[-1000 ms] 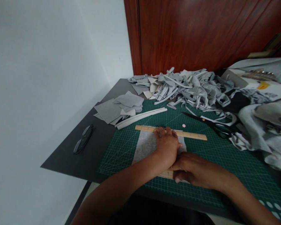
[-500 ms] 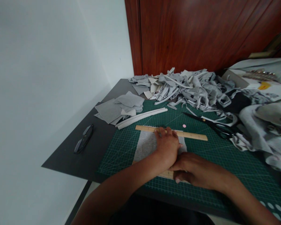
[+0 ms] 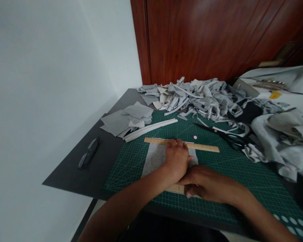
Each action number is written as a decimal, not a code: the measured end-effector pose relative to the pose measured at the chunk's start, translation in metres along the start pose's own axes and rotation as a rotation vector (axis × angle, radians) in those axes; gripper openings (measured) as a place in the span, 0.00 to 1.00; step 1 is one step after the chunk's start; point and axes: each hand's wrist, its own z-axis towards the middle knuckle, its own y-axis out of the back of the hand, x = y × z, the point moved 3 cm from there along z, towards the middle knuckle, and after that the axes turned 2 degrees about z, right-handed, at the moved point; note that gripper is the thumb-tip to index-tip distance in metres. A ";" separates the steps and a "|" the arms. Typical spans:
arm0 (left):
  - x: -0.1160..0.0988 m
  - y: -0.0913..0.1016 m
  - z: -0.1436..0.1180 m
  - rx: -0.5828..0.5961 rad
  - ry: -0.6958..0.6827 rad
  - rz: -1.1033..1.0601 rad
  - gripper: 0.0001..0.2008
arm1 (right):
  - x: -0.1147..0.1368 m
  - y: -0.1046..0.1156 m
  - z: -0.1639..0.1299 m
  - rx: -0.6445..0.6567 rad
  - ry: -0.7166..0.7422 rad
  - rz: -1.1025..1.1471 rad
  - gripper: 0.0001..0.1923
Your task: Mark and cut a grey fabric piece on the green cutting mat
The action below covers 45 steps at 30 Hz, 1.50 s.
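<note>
A dark grey table (image 3: 96, 168) stands against a white wall (image 3: 40, 84), with a reddish wooden panel (image 3: 204, 40) behind it. A green cutting mat (image 3: 229, 168) with a printed grid covers most of the tabletop. Along the far edge lies a large heap of grey fabric strips (image 3: 199, 99), and bunched grey cloth (image 3: 282, 141) fills the right side. A smaller stack of flat grey fabric pieces (image 3: 126, 119) sits at the mat's far left corner, with a folded pale strip (image 3: 151, 129) just beside it.

On the middle of the mat lies a rectangular piece of grey felt (image 3: 155, 158). A wooden ruler (image 3: 204, 147) lies across its far edge. The left hand (image 3: 176, 159) rests flat and spread on the felt, fingertips touching that ruler. The right hand (image 3: 204, 183) lies just beside it, curled over a second wooden ruler (image 3: 175, 189) at the felt's near edge; what the fingers pinch cannot be told.

Black scissors (image 3: 222, 136) lie on the mat to the right, near the bunched cloth. Folded black glasses (image 3: 89, 153) rest on the bare table to the left. A small pink disc (image 3: 195, 137) sits just beyond the far ruler.
</note>
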 end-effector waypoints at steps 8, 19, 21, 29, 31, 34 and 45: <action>0.014 0.003 -0.002 -0.013 -0.097 -0.037 0.28 | -0.001 0.002 0.002 0.028 0.019 0.029 0.31; 0.024 -0.007 -0.009 -0.041 -0.164 -0.007 0.34 | -0.012 0.023 -0.012 -0.026 -0.023 0.237 0.23; 0.022 -0.010 -0.011 -0.050 -0.149 -0.033 0.37 | -0.020 0.035 -0.016 -0.113 -0.040 0.255 0.21; 0.016 -0.023 -0.019 -0.147 -0.108 -0.043 0.40 | -0.102 0.067 -0.035 -0.674 -0.355 -0.032 0.23; 0.015 -0.025 -0.020 -0.154 -0.104 -0.036 0.40 | -0.122 0.066 -0.037 -0.695 -0.430 -0.078 0.25; 0.014 -0.025 -0.020 -0.171 -0.091 -0.025 0.40 | -0.141 0.065 -0.039 -0.655 -0.509 -0.077 0.29; 0.014 -0.023 -0.021 -0.173 -0.100 -0.017 0.38 | -0.147 0.077 -0.056 -0.607 -0.672 -0.095 0.34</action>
